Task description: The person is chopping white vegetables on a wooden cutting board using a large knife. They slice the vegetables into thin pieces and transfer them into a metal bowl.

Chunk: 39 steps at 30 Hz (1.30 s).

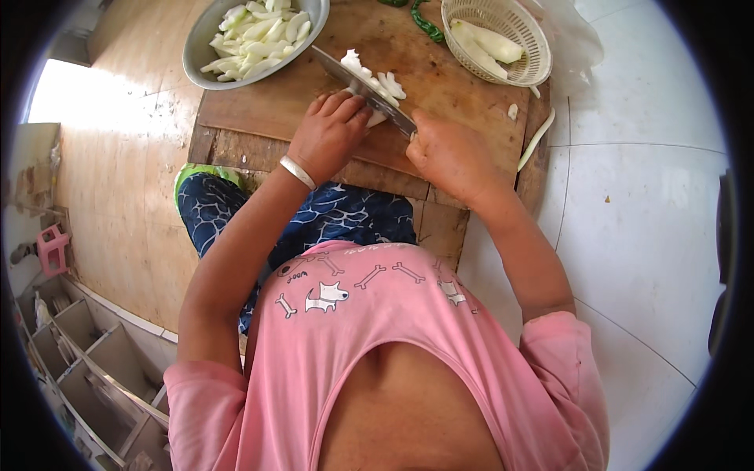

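Note:
My right hand (pixel 455 157) is closed round the handle of a kitchen knife (pixel 338 71), whose broad blade slants up and to the left across the wooden cutting board (pixel 259 110). Bent fingers of my left hand (pixel 326 133) press down close beside the blade, gripping a pale peeled vegetable piece (pixel 376 119). Most of that piece is hidden by the hand and the knife. Beyond the blade lie several freshly cut white slices (pixel 389 85). At the far left of the board, a metal bowl (pixel 191 59) holds many similar pale slices.
A cream plastic basket (pixel 540 55) with larger peeled pieces stands at the far right. Green peppers (pixel 426 23) lie beside it. A long pale peel strip (pixel 537 140) rests at the board's right edge. Divided shelving (pixel 102 365) is at the lower left.

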### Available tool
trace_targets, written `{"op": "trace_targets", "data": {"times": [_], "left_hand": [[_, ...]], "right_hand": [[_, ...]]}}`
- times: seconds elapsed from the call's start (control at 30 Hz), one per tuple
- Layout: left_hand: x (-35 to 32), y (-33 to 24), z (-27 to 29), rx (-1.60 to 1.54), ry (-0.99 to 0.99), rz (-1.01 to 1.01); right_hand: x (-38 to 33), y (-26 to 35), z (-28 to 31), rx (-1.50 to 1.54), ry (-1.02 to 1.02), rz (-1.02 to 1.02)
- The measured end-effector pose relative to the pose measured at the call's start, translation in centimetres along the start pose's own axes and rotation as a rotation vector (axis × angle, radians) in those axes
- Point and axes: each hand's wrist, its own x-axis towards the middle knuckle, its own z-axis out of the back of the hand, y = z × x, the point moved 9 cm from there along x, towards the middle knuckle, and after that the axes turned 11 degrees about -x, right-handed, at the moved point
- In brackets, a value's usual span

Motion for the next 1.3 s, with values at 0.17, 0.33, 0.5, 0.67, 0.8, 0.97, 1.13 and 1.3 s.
{"op": "trace_targets", "data": {"times": [0.17,0.33,0.5,0.67,0.8,0.97,1.13,1.3], "left_hand": [[0.0,0.2,-0.2,-0.034,0.055,0.034],[0.0,0.7,-0.2,-0.072,0.038,0.087],[-0.1,0.7,-0.1,-0.09,0.028,0.094],[0.0,0.9,-0.1,-0.077,0.018,0.085],[-0.1,0.6,0.3,-0.038,0.024,0.077],[-0.1,-3.1,4.8,-0.06,-0.1,-0.057],[-0.4,-7.5,11.6,0.086,-0.323,-0.237],[3.9,-5.0,15.6,0.25,-0.322,-0.182]], "right_hand": [[-0.5,-0.3,0.0,0.022,-0.024,-0.025],[-2.0,0.1,1.7,0.028,0.065,-0.051],[-1.7,-0.1,0.8,0.049,0.078,-0.027],[-0.4,0.3,-0.6,0.06,0.044,0.008],[-0.9,0.5,-0.8,-0.031,-0.021,0.039],[-3.1,0.4,1.5,-0.217,-0.188,0.112],[-3.6,2.2,7.2,-0.529,-0.503,0.316],[-0.6,5.0,10.6,-0.58,-0.658,0.502]]}}
